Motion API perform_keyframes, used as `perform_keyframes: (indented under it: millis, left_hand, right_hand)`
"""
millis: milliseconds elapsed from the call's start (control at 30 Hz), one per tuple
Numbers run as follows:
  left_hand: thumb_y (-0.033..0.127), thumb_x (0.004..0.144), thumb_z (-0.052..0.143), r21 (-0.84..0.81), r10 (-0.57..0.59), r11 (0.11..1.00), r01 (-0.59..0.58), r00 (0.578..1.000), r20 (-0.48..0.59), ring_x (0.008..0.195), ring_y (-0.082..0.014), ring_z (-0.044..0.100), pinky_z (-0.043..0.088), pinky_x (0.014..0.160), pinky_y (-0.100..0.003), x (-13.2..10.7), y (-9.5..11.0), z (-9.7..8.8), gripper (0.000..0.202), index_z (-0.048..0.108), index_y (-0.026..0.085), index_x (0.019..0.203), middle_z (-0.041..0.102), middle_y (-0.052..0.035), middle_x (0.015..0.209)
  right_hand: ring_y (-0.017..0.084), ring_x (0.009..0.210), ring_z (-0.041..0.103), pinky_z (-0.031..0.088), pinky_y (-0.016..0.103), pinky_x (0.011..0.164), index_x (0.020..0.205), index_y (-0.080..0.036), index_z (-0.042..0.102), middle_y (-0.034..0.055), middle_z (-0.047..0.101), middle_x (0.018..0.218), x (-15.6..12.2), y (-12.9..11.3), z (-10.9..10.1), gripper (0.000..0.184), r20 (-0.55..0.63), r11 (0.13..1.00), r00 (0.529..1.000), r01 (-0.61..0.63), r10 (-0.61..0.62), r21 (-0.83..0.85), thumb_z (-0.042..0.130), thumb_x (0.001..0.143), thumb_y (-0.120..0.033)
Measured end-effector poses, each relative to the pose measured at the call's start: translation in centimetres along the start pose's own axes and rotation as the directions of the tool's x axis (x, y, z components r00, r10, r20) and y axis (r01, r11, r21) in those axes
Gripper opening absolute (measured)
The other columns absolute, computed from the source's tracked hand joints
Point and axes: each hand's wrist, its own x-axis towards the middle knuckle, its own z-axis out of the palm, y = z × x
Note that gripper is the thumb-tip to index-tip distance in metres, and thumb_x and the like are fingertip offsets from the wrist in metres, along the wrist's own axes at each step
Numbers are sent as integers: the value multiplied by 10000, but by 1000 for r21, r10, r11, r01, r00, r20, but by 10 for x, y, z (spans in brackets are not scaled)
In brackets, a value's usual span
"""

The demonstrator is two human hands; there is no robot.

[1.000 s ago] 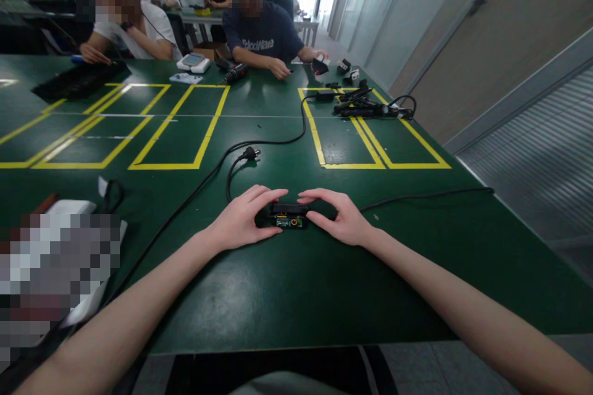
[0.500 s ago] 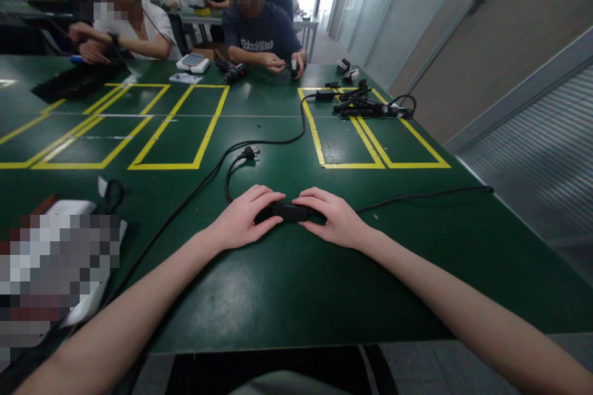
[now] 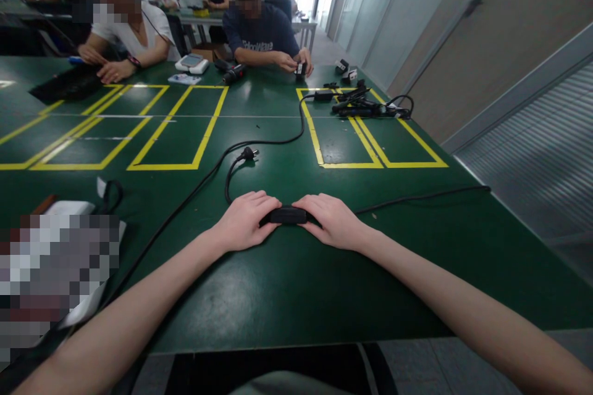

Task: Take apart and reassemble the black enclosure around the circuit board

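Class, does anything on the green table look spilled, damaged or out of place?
No spill or damage stands out. The black box between the left hand and right hand looks closed. The cable pile, far right, looks untidy, tangled across the yellow tape.

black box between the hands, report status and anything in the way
Left hand and right hand on opposite ends of black box. Box looks closed. Plug lies beyond left hand, clear of box.
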Motion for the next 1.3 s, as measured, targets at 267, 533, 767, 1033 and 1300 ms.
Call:
perform_keyframes:
  millis: [267, 533, 767, 1033, 1300]
  left_hand:
    - [418, 1024, 557, 57, 24, 998, -25, 999, 28, 795, -212, 676, 497, 749, -327, 1, 3, -4, 259, 648, 181, 1077, 713, -53, 874]
    - [467, 1074, 479, 46, 51, 997, -56, 993, 104, 880, -215, 709, 510, 768, -322, 2, 7, 2, 347, 644, 180, 1179, 727, -71, 992]
    - [507, 1060, 493, 61, 54, 996, -60, 995, 89, 883, -221, 705, 527, 773, -325, 2, 14, 2, 385, 639, 178, 1197, 727, -74, 997]
    - [485, 1085, 462, 63, 69, 995, -73, 995, 72, 825, -212, 703, 514, 721, -315, 2, 18, 2, 366, 648, 169, 1101, 721, -60, 935]
    - [487, 979, 632, 96, -44, 995, 38, 997, 56, 852, -219, 706, 550, 725, -315, 2, 31, 9, 325, 643, 182, 1090, 704, -65, 1001]
  right_hand:
    - [254, 919, 710, 490, 364, 768, 1219, -141, 621, 136, 754, 1059, -1, -3, -4, 244, -7, 998, 998, 55, -55, 0, 524, 1061, -300]
    - [238, 856, 706, 477, 353, 739, 1178, -150, 647, 118, 759, 1008, -2, -2, -2, 298, -36, 993, 993, 108, -110, -49, 524, 1069, -400]
    - [207, 758, 687, 447, 331, 683, 1094, -171, 676, 88, 754, 894, -3, -5, -4, 317, -53, 990, 990, 130, -132, -55, 526, 1072, -448]
    - [193, 730, 677, 448, 314, 655, 1080, -159, 666, 74, 738, 906, -3, -5, -3, 239, -85, 987, 984, 150, -155, -61, 583, 1032, -378]
    - [197, 736, 644, 439, 343, 664, 1144, -155, 687, 104, 754, 960, -4, -9, -8, 358, -36, 920, 954, 277, -298, -275, 402, 1106, -368]
